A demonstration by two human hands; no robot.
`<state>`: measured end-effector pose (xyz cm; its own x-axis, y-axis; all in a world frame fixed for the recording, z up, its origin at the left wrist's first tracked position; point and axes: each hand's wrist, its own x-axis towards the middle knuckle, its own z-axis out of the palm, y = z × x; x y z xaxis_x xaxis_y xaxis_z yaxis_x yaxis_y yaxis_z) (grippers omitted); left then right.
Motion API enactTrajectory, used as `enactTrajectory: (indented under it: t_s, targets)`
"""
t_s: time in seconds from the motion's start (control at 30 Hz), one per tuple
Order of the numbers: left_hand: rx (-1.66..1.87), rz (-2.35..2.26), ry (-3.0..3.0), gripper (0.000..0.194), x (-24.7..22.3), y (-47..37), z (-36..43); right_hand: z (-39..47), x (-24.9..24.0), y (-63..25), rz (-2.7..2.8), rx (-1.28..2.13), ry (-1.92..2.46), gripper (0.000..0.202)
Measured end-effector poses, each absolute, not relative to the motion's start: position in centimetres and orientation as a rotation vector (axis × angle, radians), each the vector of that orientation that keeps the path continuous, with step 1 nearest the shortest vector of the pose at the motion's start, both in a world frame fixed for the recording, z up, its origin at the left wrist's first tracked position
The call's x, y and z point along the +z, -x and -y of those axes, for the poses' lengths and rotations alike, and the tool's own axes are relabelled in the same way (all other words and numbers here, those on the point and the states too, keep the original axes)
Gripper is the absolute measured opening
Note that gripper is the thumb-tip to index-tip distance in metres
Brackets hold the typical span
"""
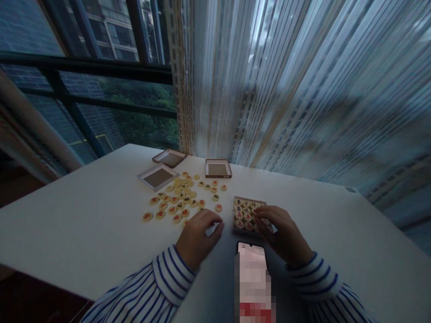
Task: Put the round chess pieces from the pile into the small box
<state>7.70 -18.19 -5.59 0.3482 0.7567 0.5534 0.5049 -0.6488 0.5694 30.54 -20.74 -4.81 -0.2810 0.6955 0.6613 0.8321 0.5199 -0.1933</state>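
My right hand [284,231] reaches over a shallow open box [249,233] holding rows of round Chinese chess pieces with red and black characters. Its thumb and fingers close on a Chinese chess piece [256,210] in the box, mostly hidden by the fingertips. To the left of the box, my left hand [200,233] hovers with thumb and index tip brought together in a loop; what lies between the tips, if anything, is too small to make out. Many loose Chinese chess pieces [173,210] lie scattered just beyond it, some face up and some showing plain backs.
A phone [252,273] lies in front of the box, between my forearms. At the back stand a shallow tray [217,176] and a box lid [169,158], with a pale tray [148,182] nearer. Curtains [235,89] and a window border the table's [84,215] far edge.
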Motion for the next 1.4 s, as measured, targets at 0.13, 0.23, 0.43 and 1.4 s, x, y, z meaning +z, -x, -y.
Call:
enactTrajectory:
  t_s: [0.13, 0.23, 0.43, 1.4]
  targets:
    - [1.219, -1.229, -2.323, 0.013, -6.0, -4.6, 18.7, 20.8, -4.6, -29.7, 2.077, -0.253, 1.210, 0.008]
    - [1.233, -1.332, -2.298, 0.015, -6.5, -2.2, 18.7, 20.8, -4.4, -29.1, 2.075, -0.268, 1.190, 0.008]
    - [1.190, -1.577, -2.243, 0.019, -7.7, 1.1, 18.2, 20.7, -3.9, -27.7, 2.094, -0.264, 1.164, 0.008]
    - [0.112, -2.046, -2.372, 0.028, -3.4, -3.1, 14.3, 20.9, -5.8, -27.3, 2.091, -0.149, 1.165, 0.006]
